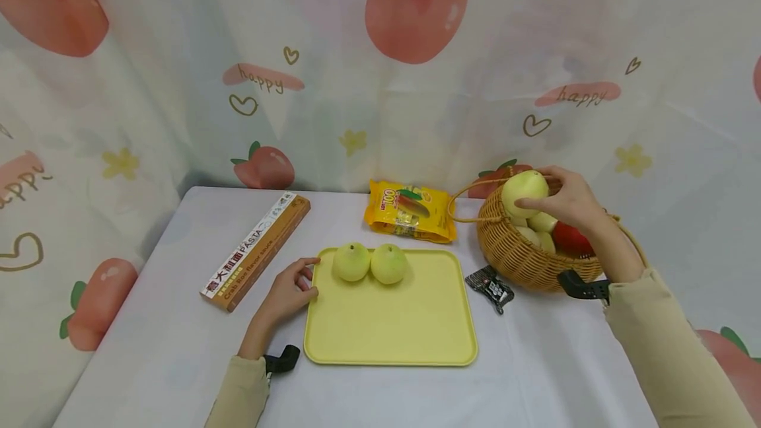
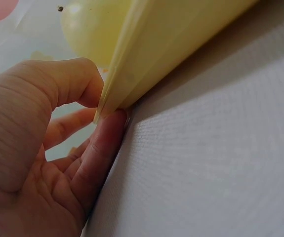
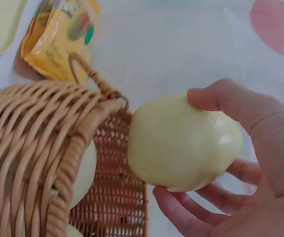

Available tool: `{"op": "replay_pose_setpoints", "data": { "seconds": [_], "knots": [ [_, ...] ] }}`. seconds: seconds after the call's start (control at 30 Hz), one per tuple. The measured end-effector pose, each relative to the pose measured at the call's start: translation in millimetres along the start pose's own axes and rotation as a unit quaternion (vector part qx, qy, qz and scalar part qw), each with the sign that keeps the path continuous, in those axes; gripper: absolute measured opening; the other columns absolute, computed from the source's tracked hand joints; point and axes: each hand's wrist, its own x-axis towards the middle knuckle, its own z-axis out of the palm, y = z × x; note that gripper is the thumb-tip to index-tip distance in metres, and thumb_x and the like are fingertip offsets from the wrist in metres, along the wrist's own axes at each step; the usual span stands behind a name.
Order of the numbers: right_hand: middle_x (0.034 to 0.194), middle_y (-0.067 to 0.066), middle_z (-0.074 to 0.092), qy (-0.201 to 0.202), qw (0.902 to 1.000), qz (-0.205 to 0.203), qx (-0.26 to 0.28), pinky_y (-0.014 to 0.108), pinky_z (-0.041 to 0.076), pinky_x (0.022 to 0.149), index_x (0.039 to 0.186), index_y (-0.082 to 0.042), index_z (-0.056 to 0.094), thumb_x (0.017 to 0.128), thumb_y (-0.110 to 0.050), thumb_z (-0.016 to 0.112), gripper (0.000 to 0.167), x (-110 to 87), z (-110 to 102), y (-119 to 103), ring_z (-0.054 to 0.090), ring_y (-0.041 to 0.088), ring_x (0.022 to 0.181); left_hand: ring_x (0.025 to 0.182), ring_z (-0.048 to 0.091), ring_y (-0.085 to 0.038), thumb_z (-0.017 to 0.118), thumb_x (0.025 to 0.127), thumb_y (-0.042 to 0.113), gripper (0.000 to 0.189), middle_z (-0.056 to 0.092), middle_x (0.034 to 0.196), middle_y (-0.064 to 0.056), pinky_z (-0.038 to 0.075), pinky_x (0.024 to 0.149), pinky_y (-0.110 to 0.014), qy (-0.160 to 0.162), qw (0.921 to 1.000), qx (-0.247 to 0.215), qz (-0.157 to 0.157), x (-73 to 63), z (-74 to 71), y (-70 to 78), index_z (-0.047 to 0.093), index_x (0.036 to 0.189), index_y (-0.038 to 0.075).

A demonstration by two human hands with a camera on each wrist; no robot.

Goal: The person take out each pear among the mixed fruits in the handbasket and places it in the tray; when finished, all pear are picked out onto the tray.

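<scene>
Perhaps a pear [image 1: 526, 193] in right hand [image 1: 571, 202].

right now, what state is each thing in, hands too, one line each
left hand: holding the left edge of the yellow tray
right hand: gripping a fruit
held yellow-green fruit: at the basket's mouth
yellow tray: right way up, bearing two yellow-green fruits
wicker basket: holding more fruit
crab roe pasta box: lying flat
LOT100 mango bag: lying down, seal unclear
black packet: lying down, seal unclear
</scene>
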Motion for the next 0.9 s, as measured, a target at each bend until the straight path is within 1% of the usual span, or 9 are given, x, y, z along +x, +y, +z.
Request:
{"op": "replay_pose_setpoints", "data": {
  "seconds": [0.1,0.2,0.3,0.37,0.47,0.6,0.67,0.8,0.9],
  "knots": [
    [0.125,0.03,0.053,0.003,1.0,-0.009,-0.003,0.037,0.047,0.078,0.144,0.006,0.039,0.083,-0.036,0.078,0.083,-4.7,1,-8,0.051,0.041,0.11,0.068,0.054,-0.014,0.068,0.073,-0.001,0.058,0.057,0.092,-0.007,0.042,0.061,-0.025,0.001,1.0,-0.003,-0.001,-0.8,0.2,0.4,0.06,0.13,0.006],
    [0.122,0.029,0.056,0.007,0.9995,-0.03,-0.007,0.027,0.046,0.072,0.142,0.004,0.042,0.083,-0.035,0.078,0.08,-9.9,5,-17,0.054,0.039,0.107,0.068,0.054,-0.014,0.068,0.073,-0.001,0.059,0.057,0.093,-0.006,0.043,0.061,-0.025,0.003,1.0,-0.003,0.0,-0.4,0.2,-1.0,0.06,0.131,0.006],
    [0.122,0.028,0.057,0.009,0.9981,-0.061,-0.006,0.021,0.045,0.07,0.142,0.004,0.044,0.082,-0.031,0.079,0.078,-12.1,11,-22,0.056,0.039,0.107,0.068,0.054,-0.013,0.068,0.073,0.0,0.059,0.058,0.093,-0.006,0.043,0.061,-0.025,0.006,1.0,0.0,0.002,0.9,0.5,-3.6,0.06,0.131,0.008],
    [0.122,0.027,0.057,0.012,0.9967,-0.08,-0.005,0.021,0.045,0.071,0.141,0.004,0.045,0.081,-0.028,0.08,0.076,-12.6,16,-26,0.057,0.04,0.107,0.069,0.055,-0.013,0.068,0.072,0.001,0.06,0.058,0.093,-0.006,0.043,0.061,-0.025,0.006,1.0,0.002,0.002,1.4,0.8,-4.4,0.06,0.131,0.008],
    [0.123,0.024,0.055,0.014,0.9941,-0.107,-0.011,0.027,0.048,0.074,0.138,0.004,0.048,0.079,-0.026,0.081,0.074,-12.6,24,-33,0.057,0.039,0.106,0.069,0.054,-0.013,0.068,0.073,0.001,0.059,0.058,0.093,-0.006,0.043,0.061,-0.024,0.003,1.0,-0.002,0.001,1.3,0.7,-3.6,0.06,0.131,0.008],
    [0.122,0.02,0.055,0.009,0.9916,-0.127,-0.021,0.042,0.051,0.077,0.134,0.0,0.053,0.078,-0.028,0.082,0.069,-13.5,38,-43,0.057,0.038,0.103,0.07,0.054,-0.014,0.068,0.073,0.0,0.059,0.057,0.093,-0.007,0.043,0.061,-0.025,0.001,1.0,-0.007,0.002,0.4,0.4,-1.0,0.059,0.131,0.007],
    [0.122,0.019,0.055,0.002,0.9908,-0.133,-0.023,0.047,0.051,0.078,0.133,-0.001,0.053,0.078,-0.026,0.083,0.067,-13.6,46,-47,0.057,0.038,0.104,0.07,0.054,-0.014,0.068,0.073,0.0,0.059,0.057,0.093,-0.007,0.043,0.062,-0.025,0.001,1.0,-0.008,0.003,0.2,0.3,-0.3,0.059,0.131,0.007],
    [0.123,0.021,0.055,-0.021,0.9879,-0.148,-0.041,0.052,0.05,0.082,0.132,0.0,0.051,0.075,-0.025,0.084,0.07,-13.1,68,-50,0.054,0.039,0.108,0.07,0.054,-0.014,0.068,0.074,0.0,0.059,0.057,0.094,-0.006,0.043,0.062,-0.025,-0.001,1.0,-0.006,0.001,-0.2,-0.2,1.4,0.059,0.132,0.007],
    [0.118,0.022,0.053,-0.046,0.9836,-0.165,-0.057,0.052,0.05,0.081,0.134,-0.001,0.051,0.073,-0.026,0.084,0.073,-12.5,87,-50,0.053,0.038,0.105,0.07,0.054,-0.015,0.068,0.074,0.0,0.059,0.057,0.093,-0.007,0.043,0.062,-0.025,0.0,1.0,-0.006,-0.001,-0.6,-0.6,2.5,0.059,0.132,0.007]
  ]
}}
